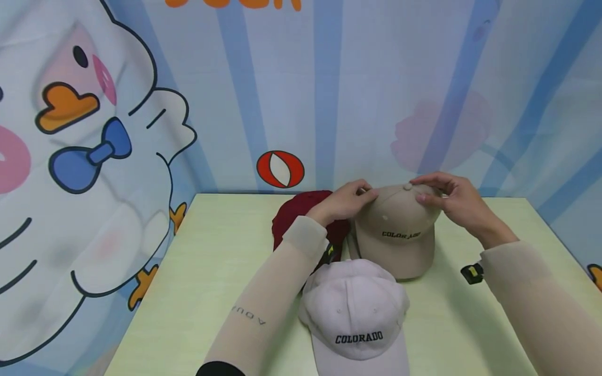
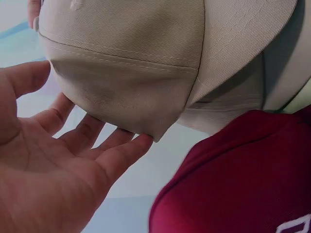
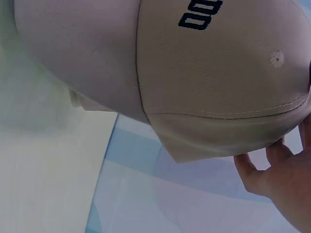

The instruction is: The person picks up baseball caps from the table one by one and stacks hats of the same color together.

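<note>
A beige baseball cap (image 1: 392, 219) with dark COLORADO lettering stands crown up, brim toward me, at the back right of the table. My left hand (image 1: 345, 199) holds its crown on the left side; in the left wrist view the fingers (image 2: 124, 150) reach behind the fabric. On the right side of the crown, my right hand (image 1: 458, 203) grips near the top button, thumb in front. A dark red cap (image 1: 296, 209) sits left of the beige one, partly covered by my left forearm. Nearer to me lies a white COLORADO cap (image 1: 355, 308).
The pale yellow table (image 1: 211, 250) carries all three caps. Behind it hangs a blue striped backdrop (image 1: 367, 94) with a cartoon duck (image 1: 108, 209) on the left. The white cap's brim runs off the bottom of the head view.
</note>
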`<action>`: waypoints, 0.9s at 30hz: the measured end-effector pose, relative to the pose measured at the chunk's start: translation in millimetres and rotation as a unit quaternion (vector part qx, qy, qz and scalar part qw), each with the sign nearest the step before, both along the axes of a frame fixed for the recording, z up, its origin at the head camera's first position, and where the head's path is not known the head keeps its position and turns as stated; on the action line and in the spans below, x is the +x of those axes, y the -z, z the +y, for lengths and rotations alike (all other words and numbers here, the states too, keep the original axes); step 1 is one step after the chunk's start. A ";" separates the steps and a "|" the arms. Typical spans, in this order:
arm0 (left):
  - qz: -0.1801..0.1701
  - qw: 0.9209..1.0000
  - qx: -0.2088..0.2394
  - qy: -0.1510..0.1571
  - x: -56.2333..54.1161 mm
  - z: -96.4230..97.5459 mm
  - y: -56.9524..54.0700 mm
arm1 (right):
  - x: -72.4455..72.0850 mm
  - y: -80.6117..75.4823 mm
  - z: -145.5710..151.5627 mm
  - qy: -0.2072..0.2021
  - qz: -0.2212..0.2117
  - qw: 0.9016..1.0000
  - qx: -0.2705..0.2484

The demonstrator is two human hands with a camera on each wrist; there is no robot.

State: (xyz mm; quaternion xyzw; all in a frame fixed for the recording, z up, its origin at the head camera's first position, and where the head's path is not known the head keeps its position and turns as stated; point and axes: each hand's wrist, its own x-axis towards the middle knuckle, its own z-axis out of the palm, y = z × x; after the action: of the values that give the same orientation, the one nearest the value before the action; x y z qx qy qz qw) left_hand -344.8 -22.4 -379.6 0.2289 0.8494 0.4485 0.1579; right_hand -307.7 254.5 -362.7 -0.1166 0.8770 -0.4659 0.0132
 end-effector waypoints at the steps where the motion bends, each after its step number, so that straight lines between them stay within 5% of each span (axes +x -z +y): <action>1: -0.003 1.000 -0.001 -0.002 -0.8 0.2 1.8 | -2.2 2.9 0.3 0.002 -0.002 1.000 -0.005; 19: -0.057 0.998 -0.017 -0.003 -10.4 8.6 30.6 | -22.8 41.8 -14.7 0.027 -0.024 0.999 -0.028; 27: -0.065 0.997 -0.034 0.002 -10.2 12.1 34.8 | -24.1 56.7 -21.5 0.048 -0.013 0.999 -0.011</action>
State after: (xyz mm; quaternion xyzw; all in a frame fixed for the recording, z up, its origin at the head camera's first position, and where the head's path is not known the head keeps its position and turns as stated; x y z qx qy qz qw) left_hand -355.0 -10.3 -414.4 0.1956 0.8515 0.4330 0.2219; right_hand -331.9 233.0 -419.3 -0.0689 0.8762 -0.4770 0.0009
